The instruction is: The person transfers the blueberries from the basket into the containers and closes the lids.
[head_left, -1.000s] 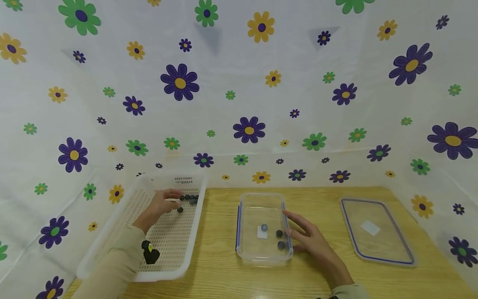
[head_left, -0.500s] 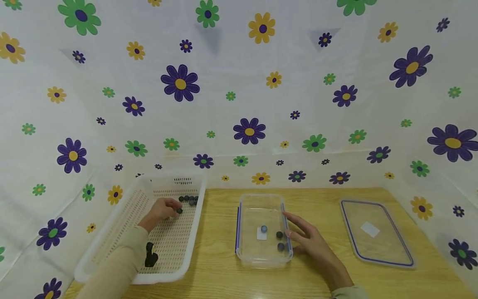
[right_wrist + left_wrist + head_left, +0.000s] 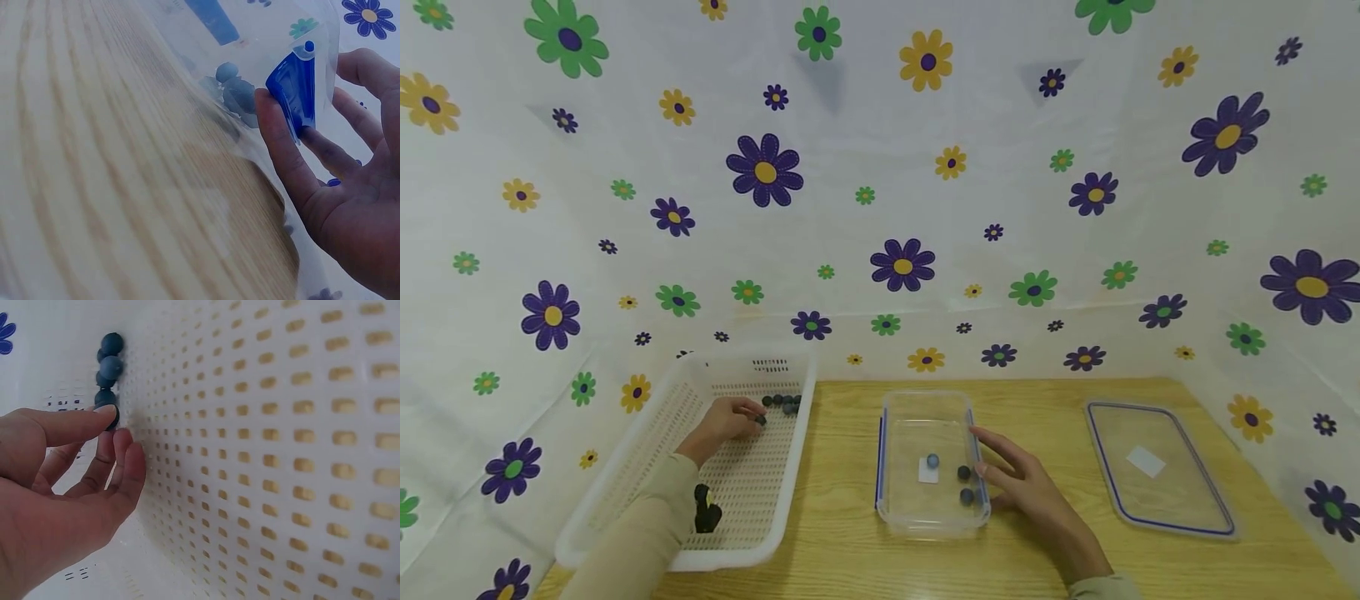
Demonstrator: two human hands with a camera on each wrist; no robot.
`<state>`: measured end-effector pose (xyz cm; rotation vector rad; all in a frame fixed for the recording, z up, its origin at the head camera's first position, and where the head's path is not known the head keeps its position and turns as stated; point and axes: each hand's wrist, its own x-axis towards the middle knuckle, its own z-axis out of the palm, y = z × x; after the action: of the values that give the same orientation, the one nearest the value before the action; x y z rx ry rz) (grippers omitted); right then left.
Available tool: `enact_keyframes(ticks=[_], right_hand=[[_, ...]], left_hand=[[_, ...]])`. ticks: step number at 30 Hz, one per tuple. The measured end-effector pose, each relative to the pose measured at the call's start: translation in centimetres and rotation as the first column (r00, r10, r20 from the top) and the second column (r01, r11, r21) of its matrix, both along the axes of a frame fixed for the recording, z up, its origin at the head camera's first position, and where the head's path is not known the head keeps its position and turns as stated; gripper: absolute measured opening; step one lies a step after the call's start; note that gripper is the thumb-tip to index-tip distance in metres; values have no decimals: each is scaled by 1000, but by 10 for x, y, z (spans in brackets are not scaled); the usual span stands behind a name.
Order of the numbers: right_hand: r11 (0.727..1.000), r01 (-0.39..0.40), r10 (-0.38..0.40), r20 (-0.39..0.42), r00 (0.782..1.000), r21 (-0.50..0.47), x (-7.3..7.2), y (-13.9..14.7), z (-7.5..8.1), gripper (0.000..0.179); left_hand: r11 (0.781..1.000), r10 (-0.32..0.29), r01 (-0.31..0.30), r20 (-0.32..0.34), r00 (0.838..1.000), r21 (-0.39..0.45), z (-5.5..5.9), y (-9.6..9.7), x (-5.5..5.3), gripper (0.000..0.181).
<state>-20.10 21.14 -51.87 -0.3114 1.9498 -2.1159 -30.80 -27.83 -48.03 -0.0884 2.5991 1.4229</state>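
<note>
In the head view my left hand [image 3: 727, 419] reaches into a white perforated basket [image 3: 790, 475] on the left. Its thumb and fingertips pinch a dark blueberry [image 3: 114, 417], seen up close in the left wrist view. Several more blueberries [image 3: 782, 401] line the basket's far right side. My right hand [image 3: 1028, 490] lies against the right side of a clear plastic container [image 3: 917, 527], its fingers fairly straight. In the right wrist view thumb and fingers touch around the container's blue latch [image 3: 297, 94]. Three blueberries [image 3: 933, 461] sit in the container, one over a white label.
A clear lid with a blue seal [image 3: 1157, 467] lies on the wooden table [image 3: 842, 500] at the right. A small black object with a yellow mark [image 3: 707, 510] shows at the basket's near end. A flower-printed sheet [image 3: 850, 225] surrounds the table.
My left hand has come down and toward the near lone blueberry, its fingers closing on it. The right hand stays at the container.
</note>
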Motion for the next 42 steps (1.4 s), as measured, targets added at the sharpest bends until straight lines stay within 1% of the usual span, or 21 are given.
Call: enact_keyframes(ticks=[3, 7, 10, 14, 17, 23, 25, 29, 32, 35, 37, 39, 42], right_hand=[[1000, 1, -1, 8, 1000, 0, 0, -1, -1, 60], [1000, 9, -9, 22, 1000, -1, 0, -2, -3, 60], [1000, 11, -11, 25, 1000, -1, 0, -4, -4, 60], [1000, 1, -2, 21, 1000, 4, -2, -5, -4, 60], [1000, 0, 0, 20, 1000, 7, -3, -5, -3, 60], [1000, -4, 3, 26, 1000, 12, -1, -5, -1, 60], [1000, -5, 4, 28, 1000, 13, -1, -5, -1, 60], [1000, -5, 5, 20, 1000, 11, 0, -4, 0, 60], [1000, -11, 11, 4, 1000, 6, 0, -3, 0, 60], [1000, -19, 19, -12, 1000, 4, 0, -1, 0, 60], [1000, -14, 14, -16, 1000, 5, 0, 0, 0, 61], [1000, -5, 6, -19, 1000, 6, 0, 0, 0, 60], [1000, 8, -8, -13, 1000, 5, 1, 1, 0, 60]], left_hand=[[997, 2, -3, 19, 1000, 78, 5, -1, 2, 32], [987, 12, -13, 5, 1000, 162, 11, -2, 4, 34], [983, 2, 5, -40, 999, 181, 16, -2, 7, 35], [981, -16, 34, -97, 995, 190, 31, 5, 15, 34], [983, -22, 48, -146, 989, 179, 44, 15, 24, 35], [980, -43, 90, -250, 967, 180, 67, 35, 50, 37], [977, -34, 87, -265, 964, 192, 75, 41, 58, 36], [977, -31, 95, -315, 949, 190, 91, 54, 70, 34], [974, -41, 115, -351, 936, 193, 104, 66, 78, 32], [961, -45, 143, -377, 925, 236, 115, 77, 87, 31], [947, -44, 164, -395, 918, 276, 120, 85, 93, 29], [932, -50, 191, -415, 908, 307, 123, 96, 98, 28], [910, -54, 226, -442, 896, 347, 123, 114, 104, 26]])
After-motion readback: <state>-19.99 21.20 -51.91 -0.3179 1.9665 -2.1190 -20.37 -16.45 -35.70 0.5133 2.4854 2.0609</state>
